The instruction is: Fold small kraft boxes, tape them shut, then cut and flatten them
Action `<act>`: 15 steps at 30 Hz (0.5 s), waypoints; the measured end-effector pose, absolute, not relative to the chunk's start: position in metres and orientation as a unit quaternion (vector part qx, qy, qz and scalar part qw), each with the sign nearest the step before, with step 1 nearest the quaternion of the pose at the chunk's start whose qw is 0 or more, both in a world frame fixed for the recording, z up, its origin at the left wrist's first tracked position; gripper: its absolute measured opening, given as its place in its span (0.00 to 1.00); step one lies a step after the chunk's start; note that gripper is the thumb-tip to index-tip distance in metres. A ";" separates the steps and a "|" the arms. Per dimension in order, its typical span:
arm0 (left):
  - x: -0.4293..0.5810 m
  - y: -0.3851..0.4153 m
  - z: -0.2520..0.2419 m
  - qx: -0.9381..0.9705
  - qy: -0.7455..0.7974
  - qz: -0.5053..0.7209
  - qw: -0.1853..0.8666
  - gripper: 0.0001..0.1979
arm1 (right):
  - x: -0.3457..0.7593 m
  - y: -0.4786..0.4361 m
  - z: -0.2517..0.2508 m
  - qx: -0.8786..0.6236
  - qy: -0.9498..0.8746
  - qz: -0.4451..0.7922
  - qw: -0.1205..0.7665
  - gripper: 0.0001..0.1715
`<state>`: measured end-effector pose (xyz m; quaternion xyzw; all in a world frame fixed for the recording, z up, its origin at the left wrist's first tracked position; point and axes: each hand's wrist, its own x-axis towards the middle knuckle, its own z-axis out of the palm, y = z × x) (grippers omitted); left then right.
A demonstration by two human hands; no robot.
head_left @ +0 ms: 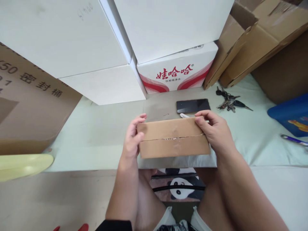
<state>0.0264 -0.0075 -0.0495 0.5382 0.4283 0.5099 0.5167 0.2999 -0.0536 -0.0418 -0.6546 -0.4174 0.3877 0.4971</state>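
Note:
A small brown cardboard box (173, 146) is held between my two hands, near the front edge of the pale green surface (101, 138). Its flaps meet along a seam with a narrow gap in the middle. My left hand (133, 138) grips the left end, thumb on the near face. At the right end, my right hand (214, 128) pinches the upper corner between thumb and fingers. Just behind the box lie a dark phone (193, 106) and a thin white object (184, 115), partly hidden by the box.
White cartons (96, 83) and a red-and-white water carton (178, 72) stand at the back. Flattened brown cardboard (250, 48) leans at back right. Keys (231, 101), a blue container (292, 115) and a pen (295, 140) lie right. A yellow object (24, 165) juts in left.

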 end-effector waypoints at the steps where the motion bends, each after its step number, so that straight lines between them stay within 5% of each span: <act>1: 0.025 -0.008 -0.047 0.581 0.425 0.489 0.492 0.21 | 0.299 -0.053 -0.041 -0.664 -0.410 0.384 0.493 0.25; 5: 0.024 -0.006 -0.049 0.616 0.453 0.454 0.457 0.18 | 0.303 -0.048 -0.052 -0.619 -0.365 0.407 0.564 0.21; 9: 0.026 -0.002 -0.052 0.589 0.460 0.462 0.477 0.20 | 0.329 -0.037 -0.072 -0.659 -0.303 0.261 0.637 0.09; 15: 0.026 -0.002 -0.050 0.583 0.463 0.456 0.487 0.20 | 0.365 -0.029 -0.090 -0.789 -0.314 0.081 0.522 0.11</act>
